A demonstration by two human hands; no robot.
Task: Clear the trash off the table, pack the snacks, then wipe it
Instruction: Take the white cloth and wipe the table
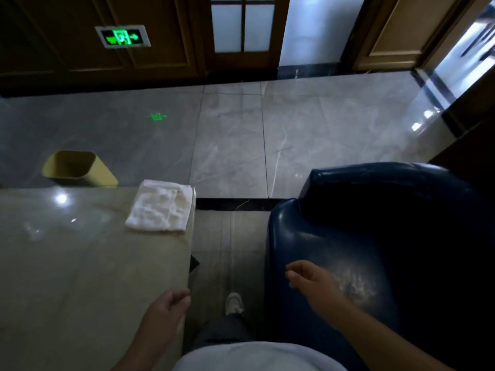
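On the glossy pale stone counter (80,263) a folded white cloth (160,207) overhangs the far right corner, liable to slide off if snatched; both hands (171,303) (308,277) hang loosely open, empty.

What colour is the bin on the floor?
The bin is yellow; the head view shows it, standing beyond the table's far edge.

A folded white cloth (160,207) lies at the far right corner of the glossy beige stone table (67,263), left of centre in the frame. A yellow plastic bin (77,168) stands on the grey tiled floor beyond. The left hand (167,307), loosely curled and empty, hovers at the table's right edge; the right hand (308,275), fingers slack and empty, hangs over the dark blue leather armchair (375,236) at right.
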